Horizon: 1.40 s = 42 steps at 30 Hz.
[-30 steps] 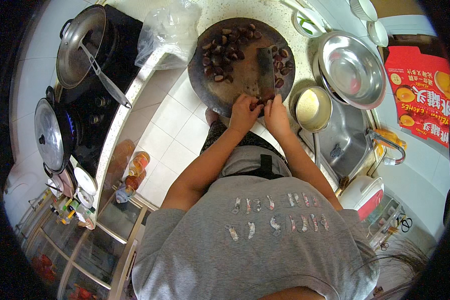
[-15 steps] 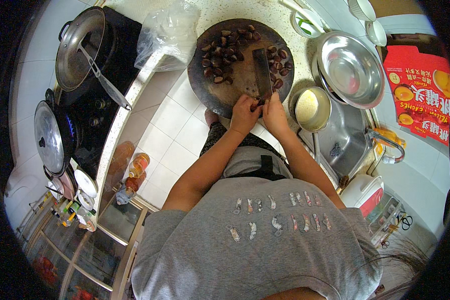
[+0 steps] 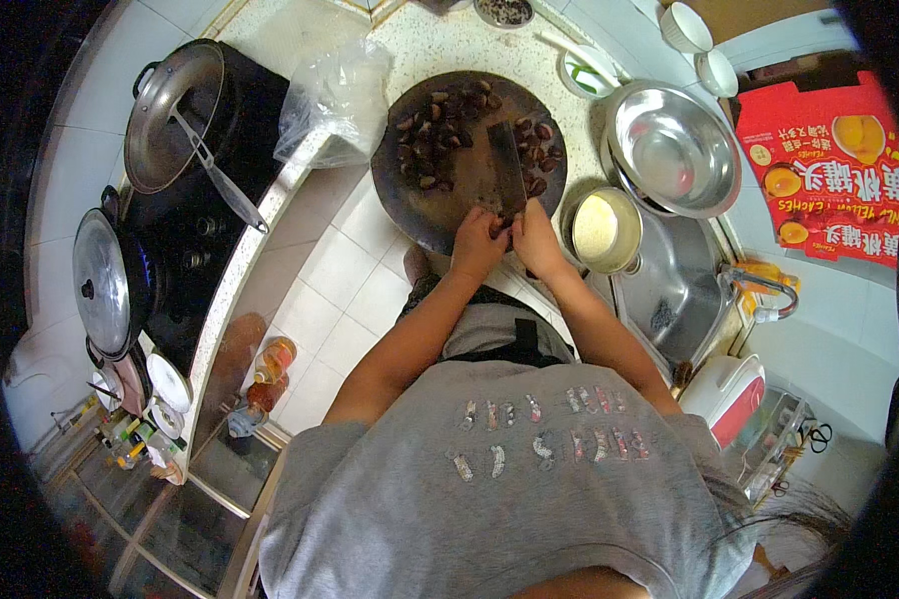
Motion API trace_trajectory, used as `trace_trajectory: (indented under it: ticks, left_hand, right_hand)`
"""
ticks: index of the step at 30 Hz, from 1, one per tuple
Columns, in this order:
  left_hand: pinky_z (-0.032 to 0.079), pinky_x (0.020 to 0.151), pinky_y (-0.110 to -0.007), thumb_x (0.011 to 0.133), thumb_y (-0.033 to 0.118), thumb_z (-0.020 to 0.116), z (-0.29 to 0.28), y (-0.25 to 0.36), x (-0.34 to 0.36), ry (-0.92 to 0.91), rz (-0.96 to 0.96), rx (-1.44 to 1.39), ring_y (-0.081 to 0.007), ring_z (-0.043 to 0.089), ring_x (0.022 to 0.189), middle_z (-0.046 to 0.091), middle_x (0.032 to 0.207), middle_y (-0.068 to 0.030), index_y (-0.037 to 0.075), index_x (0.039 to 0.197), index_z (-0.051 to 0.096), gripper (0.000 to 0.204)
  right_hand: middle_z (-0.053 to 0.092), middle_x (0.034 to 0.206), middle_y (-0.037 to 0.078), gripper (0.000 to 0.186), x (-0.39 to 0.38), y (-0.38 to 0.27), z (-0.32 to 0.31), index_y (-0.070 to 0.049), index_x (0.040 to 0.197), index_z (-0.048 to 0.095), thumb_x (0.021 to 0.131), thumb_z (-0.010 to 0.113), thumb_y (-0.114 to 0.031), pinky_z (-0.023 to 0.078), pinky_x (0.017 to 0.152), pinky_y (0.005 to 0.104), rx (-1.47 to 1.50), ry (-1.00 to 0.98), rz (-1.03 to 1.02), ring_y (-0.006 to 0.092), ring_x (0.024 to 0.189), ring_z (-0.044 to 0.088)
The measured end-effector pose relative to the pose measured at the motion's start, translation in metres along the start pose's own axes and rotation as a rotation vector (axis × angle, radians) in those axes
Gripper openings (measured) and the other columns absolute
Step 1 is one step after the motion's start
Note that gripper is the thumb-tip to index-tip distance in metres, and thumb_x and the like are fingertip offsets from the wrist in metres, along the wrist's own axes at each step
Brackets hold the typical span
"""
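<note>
A round dark wooden board holds several dark brown chestnuts, grouped at its left and right sides. A cleaver lies with its blade pointing away from me across the board, between the groups. My right hand is closed on the cleaver's handle at the board's near edge. Just left of it, my left hand is closed with bent fingertips on a small dark piece, apparently a chestnut, beside the blade's near end; the fingers partly hide it.
Left: hob with a pan and spatula, lidded wok over a blue flame. Behind: crumpled plastic bag, small bowl. Right: steel bowls, saucepan, sink, red cardboard. Bottles stand low at left.
The view has shifted slightly, so the board and far counter sit lower in the picture. My hands stay together at the cleaver's near end, with only slight finger movement.
</note>
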<state>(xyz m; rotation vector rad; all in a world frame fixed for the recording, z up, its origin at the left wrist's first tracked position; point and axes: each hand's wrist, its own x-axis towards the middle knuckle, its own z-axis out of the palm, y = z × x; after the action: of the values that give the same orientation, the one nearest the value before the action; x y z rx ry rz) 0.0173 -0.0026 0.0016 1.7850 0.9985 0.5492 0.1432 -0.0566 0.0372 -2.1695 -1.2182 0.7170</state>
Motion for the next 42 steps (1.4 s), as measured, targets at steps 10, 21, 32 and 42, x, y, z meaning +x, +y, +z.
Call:
trace_trajectory:
  ticks: [10, 21, 32, 42]
  left_hand:
    - [0.051, 0.07, -0.042, 0.079, 0.016, 0.072, 0.001, 0.008, 0.013, -0.02, -0.105, -0.088, -0.0331, 0.061, 0.078, 0.054, 0.095, -0.0154, -0.001, 0.09, 0.058, 0.025]
    - [0.049, 0.083, -0.045, 0.082, 0.016, 0.074, -0.008, 0.031, 0.044, -0.23, 0.085, 0.138, -0.0366, 0.055, 0.098, 0.048, 0.106, -0.0158, 0.003, 0.096, 0.053, 0.029]
    - [0.033, 0.107, -0.039, 0.088, 0.013, 0.065, -0.056, 0.019, 0.141, -0.325, 0.32, 1.121, -0.026, 0.047, 0.116, 0.055, 0.12, -0.0084, 0.007, 0.112, 0.065, 0.026]
    - [0.048, 0.09, -0.041, 0.084, 0.007, 0.069, -0.045, 0.015, 0.098, -0.142, 0.281, 0.309, -0.0286, 0.057, 0.098, 0.058, 0.107, -0.0139, 0.002, 0.101, 0.061, 0.02]
  right_hand:
    - [0.058, 0.087, 0.037, 0.016, -0.001, -0.021, -0.027, 0.003, 0.098, 0.041, 0.094, 0.048, -0.011, 0.044, 0.076, 0.0571, -0.004, 0.035, 0.042, 0.0555, 0.088, 0.056]
    - [0.067, 0.093, 0.017, 0.012, -0.032, -0.015, -0.047, 0.002, 0.108, 0.042, 0.101, 0.035, -0.006, 0.055, 0.08, 0.0335, 0.57, 0.105, 0.145, 0.0238, 0.088, 0.07]
    - [0.07, 0.083, 0.018, 0.009, -0.05, -0.004, -0.043, 0.001, 0.101, 0.038, 0.101, 0.039, -0.008, 0.055, 0.076, 0.0322, 0.667, 0.194, 0.185, 0.024, 0.076, 0.071]
    - [0.068, 0.078, 0.014, 0.011, -0.056, -0.008, -0.044, 0.001, 0.102, 0.041, 0.102, 0.038, -0.009, 0.053, 0.076, 0.0318, 0.602, 0.29, 0.16, 0.0201, 0.074, 0.069]
